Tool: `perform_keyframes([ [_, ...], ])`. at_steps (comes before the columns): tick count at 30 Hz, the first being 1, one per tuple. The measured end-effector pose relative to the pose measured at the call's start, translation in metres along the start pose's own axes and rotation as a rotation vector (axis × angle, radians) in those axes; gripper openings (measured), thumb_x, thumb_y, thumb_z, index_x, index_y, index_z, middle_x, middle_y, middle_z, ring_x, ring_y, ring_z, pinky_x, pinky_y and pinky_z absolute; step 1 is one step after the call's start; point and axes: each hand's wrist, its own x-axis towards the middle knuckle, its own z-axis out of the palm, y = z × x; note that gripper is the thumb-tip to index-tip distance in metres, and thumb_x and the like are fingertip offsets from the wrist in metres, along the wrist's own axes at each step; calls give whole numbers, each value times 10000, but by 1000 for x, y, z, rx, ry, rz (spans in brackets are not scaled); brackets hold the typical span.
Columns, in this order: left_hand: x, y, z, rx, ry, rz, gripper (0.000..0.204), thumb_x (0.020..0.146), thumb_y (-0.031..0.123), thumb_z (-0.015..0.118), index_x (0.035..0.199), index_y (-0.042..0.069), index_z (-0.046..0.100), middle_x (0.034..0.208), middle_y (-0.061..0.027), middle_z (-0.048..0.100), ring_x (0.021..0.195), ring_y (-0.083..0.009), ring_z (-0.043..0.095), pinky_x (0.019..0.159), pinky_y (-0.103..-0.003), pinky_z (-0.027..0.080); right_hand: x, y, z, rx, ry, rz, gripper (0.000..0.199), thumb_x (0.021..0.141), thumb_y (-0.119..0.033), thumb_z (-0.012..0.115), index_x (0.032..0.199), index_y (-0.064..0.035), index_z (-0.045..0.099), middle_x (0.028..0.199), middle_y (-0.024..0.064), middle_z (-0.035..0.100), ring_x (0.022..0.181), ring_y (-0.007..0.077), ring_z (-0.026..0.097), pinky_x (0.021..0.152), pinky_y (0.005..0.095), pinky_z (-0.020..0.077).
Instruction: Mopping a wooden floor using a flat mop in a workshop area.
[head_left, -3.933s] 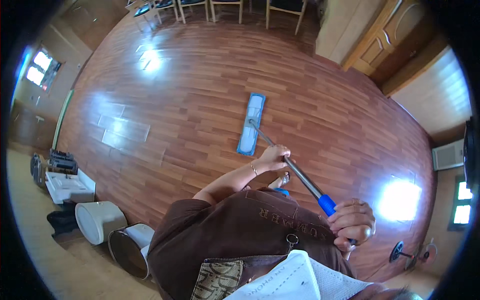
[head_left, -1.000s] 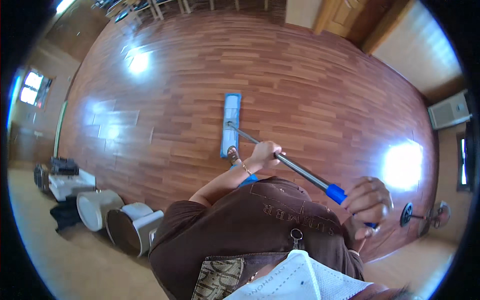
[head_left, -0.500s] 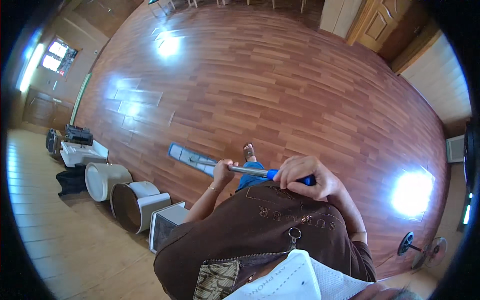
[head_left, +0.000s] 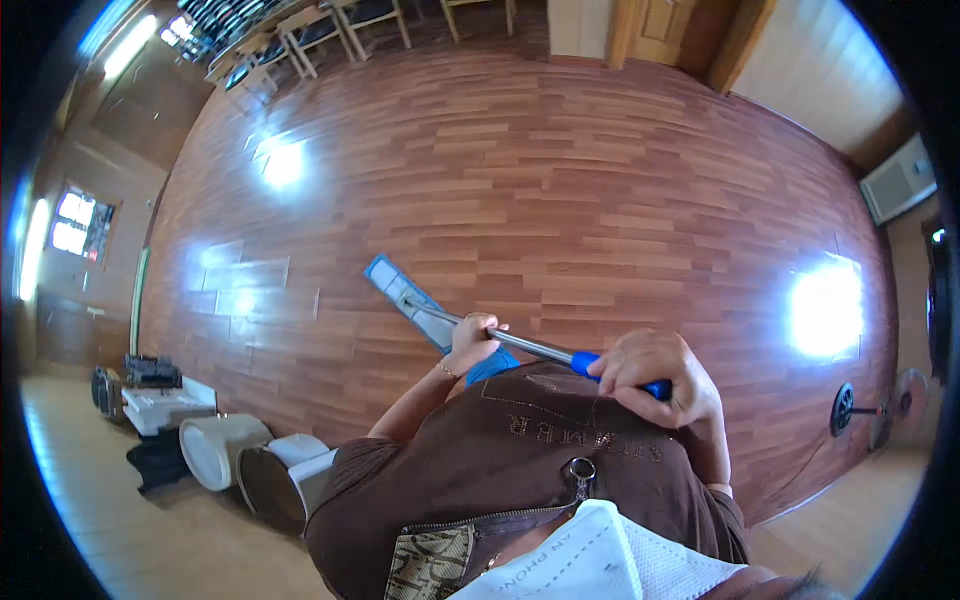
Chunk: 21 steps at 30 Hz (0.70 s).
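Note:
A flat mop with a metal pole [head_left: 535, 347] slants across the front of my body. My left hand [head_left: 473, 340] is closed round the pole partway down. Higher up, my right hand [head_left: 660, 375] wraps the blue grip [head_left: 586, 364] at the pole's end, its dark tip showing past the fingers. The long mop head [head_left: 410, 300], pale on top with a blue edge, lies on the wood-plank floor [head_left: 560, 220] ahead and to the left. My left forearm and torso hide part of its near end.
Along the left wall stand a round white bin [head_left: 222, 450], a brown-sided round container [head_left: 270, 482], a black bag [head_left: 158, 462] and a white box-like unit [head_left: 168, 405]. A fan [head_left: 908, 395] is at the right. Chairs [head_left: 310, 40] line the far side, near a wooden door [head_left: 662, 28].
The mop head now lies farther forward and at a steeper slant. Both hands have shifted right with the pole. The view has tilted up, bringing more chairs in; my foot no longer shows.

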Motion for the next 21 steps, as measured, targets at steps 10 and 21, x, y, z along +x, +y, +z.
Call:
perform_keyframes([
  [10,96,107,93,-34,-502,404,346,798,352,655,609,72,577,691,-161,616,716,-366,618,634,-498,480,-80,-91,3,-534,230,-13,185,666,-212,714,641,-85,583,736,66,683,759,256,708,685,384,536],
  [21,94,244,137,-20,-1057,859,130,709,239,598,778,168,683,822,-120,671,852,-335,653,731,-479,521,-104,-168,61,-931,395,-216,295,774,-353,680,671,-112,546,690,37,658,644,176,670,592,316,499],
])
